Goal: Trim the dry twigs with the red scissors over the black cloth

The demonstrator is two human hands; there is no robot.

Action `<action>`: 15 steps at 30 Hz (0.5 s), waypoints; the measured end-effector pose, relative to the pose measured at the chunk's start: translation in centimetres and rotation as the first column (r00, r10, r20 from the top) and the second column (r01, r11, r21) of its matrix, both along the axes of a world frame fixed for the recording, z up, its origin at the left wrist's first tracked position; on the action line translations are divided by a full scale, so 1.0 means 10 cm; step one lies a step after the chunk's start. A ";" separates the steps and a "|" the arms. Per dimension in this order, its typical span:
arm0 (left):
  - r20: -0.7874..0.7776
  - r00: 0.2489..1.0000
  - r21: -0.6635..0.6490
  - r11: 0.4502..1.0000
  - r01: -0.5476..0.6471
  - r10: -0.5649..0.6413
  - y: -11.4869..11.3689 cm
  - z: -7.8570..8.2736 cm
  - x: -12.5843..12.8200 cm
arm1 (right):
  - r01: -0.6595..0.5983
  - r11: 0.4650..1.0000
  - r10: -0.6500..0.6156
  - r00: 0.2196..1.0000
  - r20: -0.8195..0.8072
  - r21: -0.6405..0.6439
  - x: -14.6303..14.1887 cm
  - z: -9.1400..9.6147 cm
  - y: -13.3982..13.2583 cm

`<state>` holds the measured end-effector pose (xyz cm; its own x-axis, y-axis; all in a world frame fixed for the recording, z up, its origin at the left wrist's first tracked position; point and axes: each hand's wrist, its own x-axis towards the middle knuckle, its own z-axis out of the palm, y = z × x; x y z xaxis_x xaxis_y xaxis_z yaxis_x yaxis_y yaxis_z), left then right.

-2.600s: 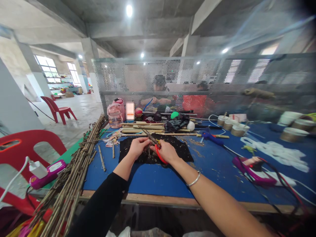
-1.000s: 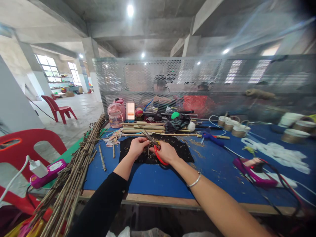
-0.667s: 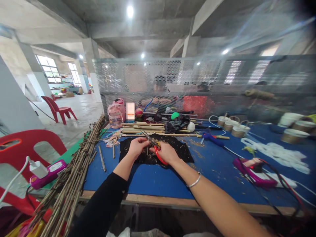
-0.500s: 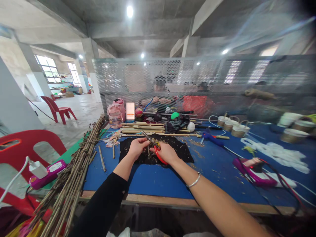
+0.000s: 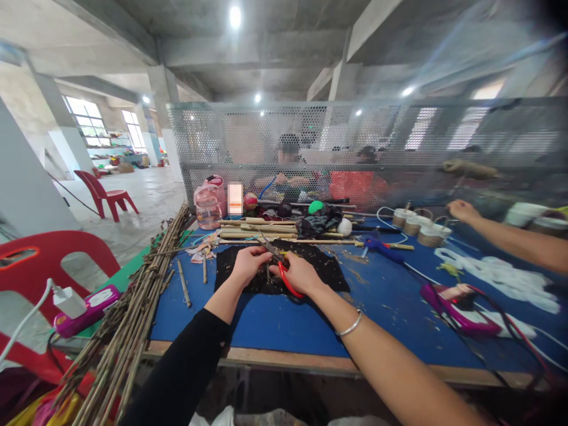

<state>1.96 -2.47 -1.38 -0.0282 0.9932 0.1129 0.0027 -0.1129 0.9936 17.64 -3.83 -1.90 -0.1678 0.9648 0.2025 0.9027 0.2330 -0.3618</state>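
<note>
The blue counter bears a black cloth strewn with plant scraps. Over it are the red-handled scissors, the right hand having its fingers wrapped around their handles. The left hand is bunched beside the blades; whether its fingers grip anything I cannot tell. A bundle of dry stalks overhangs the counter's left end, near a red chair. Behind the cloth lie pale sticks, backed by a perforated metal partition. Another person's hand is near lidded cups. Bare concrete beams cross the ceiling.
</note>
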 end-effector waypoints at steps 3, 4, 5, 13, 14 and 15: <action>0.007 1.000 0.014 1.000 -0.022 0.022 0.01 -0.01 -0.01 | 0.014 0.999 -0.014 1.000 -0.010 -0.036 0.00 0.01 -0.01; 0.004 1.000 0.020 0.999 -0.026 0.026 0.01 -0.01 -0.01 | 0.019 0.999 -0.019 1.000 -0.009 -0.037 0.00 0.01 -0.01; 0.001 1.000 0.026 0.999 -0.030 0.030 0.01 -0.01 -0.01 | 0.022 0.999 -0.022 1.000 -0.007 -0.035 0.00 0.02 -0.02; -0.032 0.998 0.026 0.999 -0.047 0.047 0.02 -0.01 -0.02 | 0.017 0.999 -0.018 1.000 -0.024 -0.027 -0.02 0.01 -0.02; -0.037 0.998 0.021 0.999 -0.048 0.049 0.02 -0.01 -0.02 | 0.019 0.999 -0.019 1.000 -0.024 -0.030 -0.02 0.01 -0.02; -0.041 0.998 0.018 0.999 -0.048 0.049 0.02 -0.01 -0.02 | 0.021 0.999 -0.022 0.999 -0.024 -0.035 -0.02 0.01 -0.02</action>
<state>1.73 -2.31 -1.45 -0.0710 0.9887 0.1322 0.0493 -0.1289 0.9904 17.45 -4.06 -1.79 -0.1425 0.9746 0.1730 0.8982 0.2008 -0.3910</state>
